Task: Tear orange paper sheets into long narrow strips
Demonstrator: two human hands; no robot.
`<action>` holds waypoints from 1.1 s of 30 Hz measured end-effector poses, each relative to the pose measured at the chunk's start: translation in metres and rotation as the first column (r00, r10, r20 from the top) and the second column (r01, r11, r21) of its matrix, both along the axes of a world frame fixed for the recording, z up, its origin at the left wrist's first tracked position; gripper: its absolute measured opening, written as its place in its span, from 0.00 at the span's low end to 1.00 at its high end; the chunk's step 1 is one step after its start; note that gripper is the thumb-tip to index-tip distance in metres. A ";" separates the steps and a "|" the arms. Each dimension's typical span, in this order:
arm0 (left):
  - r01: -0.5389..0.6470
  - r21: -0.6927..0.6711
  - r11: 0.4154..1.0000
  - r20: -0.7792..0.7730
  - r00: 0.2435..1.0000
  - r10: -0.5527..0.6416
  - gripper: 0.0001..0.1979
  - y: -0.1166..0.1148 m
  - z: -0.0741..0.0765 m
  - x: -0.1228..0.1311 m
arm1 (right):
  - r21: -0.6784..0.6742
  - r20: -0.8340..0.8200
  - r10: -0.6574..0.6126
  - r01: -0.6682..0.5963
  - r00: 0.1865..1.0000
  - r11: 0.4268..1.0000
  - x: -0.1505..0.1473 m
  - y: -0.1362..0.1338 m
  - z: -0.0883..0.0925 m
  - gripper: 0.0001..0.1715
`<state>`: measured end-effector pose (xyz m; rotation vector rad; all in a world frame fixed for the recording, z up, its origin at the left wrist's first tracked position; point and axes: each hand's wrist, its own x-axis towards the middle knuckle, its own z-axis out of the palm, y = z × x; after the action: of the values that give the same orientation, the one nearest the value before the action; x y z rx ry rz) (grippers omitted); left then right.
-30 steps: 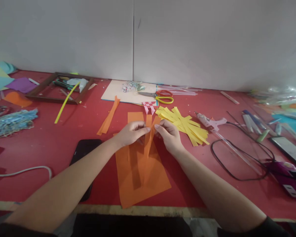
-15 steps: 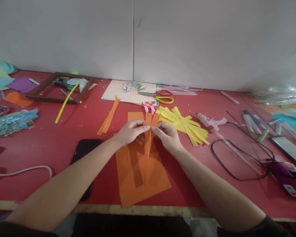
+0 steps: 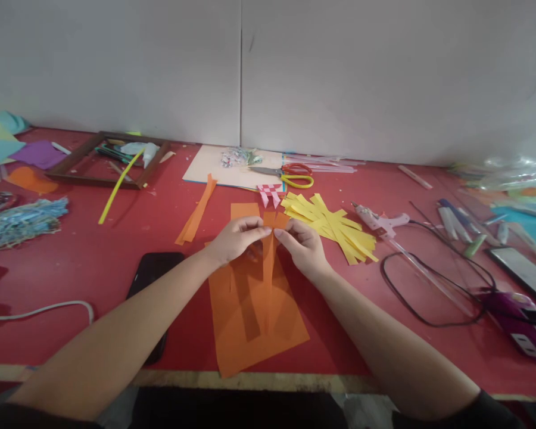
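Observation:
Between my two hands is an orange paper strip (image 3: 268, 256), raised over a larger orange paper sheet (image 3: 259, 351) that lies near the table's front edge. My left hand (image 3: 241, 238) pinches the strip near its top from the left, thumb on the near side. My right hand (image 3: 301, 243) pinches orange paper just beside it, the thumbs almost touching. A slit shows between the two pinches, and whether they hold one piece or two I cannot tell. Both hands cover part of the sheet. Left of them lie loose orange strips (image 3: 197, 211).
Yellow paper strips (image 3: 330, 226) lie right of my hands, with a pink glue gun (image 3: 379, 220) beyond. Scissors (image 3: 290, 174) and a small pink woven paper piece (image 3: 269, 193) are behind. A black phone (image 3: 154, 268) lies under my left forearm; a wooden frame (image 3: 71, 177) stands back left.
The upper ends of the held orange paper have dropped slightly and leaned away. My hands stay in nearly the same place, still pinching.

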<state>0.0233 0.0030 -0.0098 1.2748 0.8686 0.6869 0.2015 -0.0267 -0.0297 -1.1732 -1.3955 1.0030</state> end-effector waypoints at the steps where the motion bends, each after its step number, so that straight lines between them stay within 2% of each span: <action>1: 0.011 0.014 1.000 -0.008 1.000 -0.011 0.19 0.000 0.000 -0.001 | -0.008 -0.009 0.006 -0.006 1.000 1.000 0.000 0.000 0.001 0.26; 5: 0.053 0.068 0.996 -0.048 0.998 -0.050 0.18 -0.001 0.003 -0.003 | -0.047 -0.082 0.085 -0.089 0.993 0.995 0.001 0.000 0.001 0.22; 9: 0.044 0.047 0.998 -0.069 0.997 -0.041 0.17 -0.002 0.007 -0.003 | -0.061 -0.090 0.124 -0.130 0.988 0.990 0.004 0.000 -0.001 0.21; 26: -0.015 0.092 0.996 -0.102 0.994 0.025 0.16 0.000 0.004 -0.002 | -0.036 -0.090 0.068 -0.072 0.994 0.997 0.003 0.002 -0.005 0.23; 33: -0.096 0.064 0.993 -0.064 0.993 0.100 0.16 0.000 0.004 -0.002 | -0.013 -0.108 0.018 -0.020 0.994 1.000 0.001 0.001 -0.002 0.23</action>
<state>0.0215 0.0028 -0.0054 1.3225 0.9766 0.7574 0.2027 -0.0252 -0.0315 -1.1008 -1.3182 1.0753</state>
